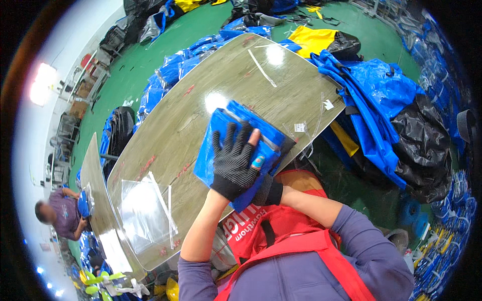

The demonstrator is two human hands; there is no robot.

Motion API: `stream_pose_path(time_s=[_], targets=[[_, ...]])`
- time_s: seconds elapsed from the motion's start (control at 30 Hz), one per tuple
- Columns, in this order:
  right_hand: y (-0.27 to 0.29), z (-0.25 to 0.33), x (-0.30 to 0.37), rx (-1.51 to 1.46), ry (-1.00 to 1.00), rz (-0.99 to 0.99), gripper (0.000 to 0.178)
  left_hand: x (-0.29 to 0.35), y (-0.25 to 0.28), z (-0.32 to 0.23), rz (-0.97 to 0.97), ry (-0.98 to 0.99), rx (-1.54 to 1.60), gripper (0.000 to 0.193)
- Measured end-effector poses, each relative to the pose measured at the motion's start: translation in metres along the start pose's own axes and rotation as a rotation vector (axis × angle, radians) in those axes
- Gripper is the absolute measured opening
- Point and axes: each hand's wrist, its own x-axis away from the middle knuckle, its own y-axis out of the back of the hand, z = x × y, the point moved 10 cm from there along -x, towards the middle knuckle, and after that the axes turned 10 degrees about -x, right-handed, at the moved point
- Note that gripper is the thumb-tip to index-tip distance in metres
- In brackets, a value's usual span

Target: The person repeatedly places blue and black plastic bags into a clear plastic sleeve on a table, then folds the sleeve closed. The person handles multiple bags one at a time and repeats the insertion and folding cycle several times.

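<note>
A folded blue plastic sheet bundle (pixel 208 163) with a dark right edge lies at the near edge of the wood-grain table (pixel 170 125). My left hand (pixel 233 163), in a black ribbed glove, rests flat on it with the fingers spread. Its thumb tip is bare, and a light-blue band shows beside it. Lower down, my right hand (pixel 267 192), also gloved in black, is at the bundle's near edge, crossing close under my left wrist. The right hand's fingers are hidden behind the left hand and the bundle.
Clear plastic bags (pixel 145 215) lie on the table's left part, with a white strip (pixel 262 67) toward the back. Blue and black sheeting (pixel 381 115) is heaped at the right. Wrapped blue bundles (pixel 170 70) line the far side. A co-worker (pixel 65 213) stands at far left.
</note>
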Motion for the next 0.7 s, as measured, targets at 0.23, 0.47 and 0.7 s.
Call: stream_pose_path(time_s=[0.23, 0.47, 0.7], targets=[[0.019, 0.021, 0.023, -0.022, -0.309, 0.516, 0.041, -0.021, -0.048, -0.003, 0.106, 0.035, 0.102, 0.061], [0.165, -0.010, -0.025, 0.264, -0.180, -0.107, 0.074, -0.016, -0.050, 0.040, -0.082, 0.288, 0.362, 0.066], [0.134, -0.048, 0.008, 0.265, -0.062, 0.056, 0.081, -0.054, -0.064, 0.092, 0.046, 0.236, 0.322, 0.048]])
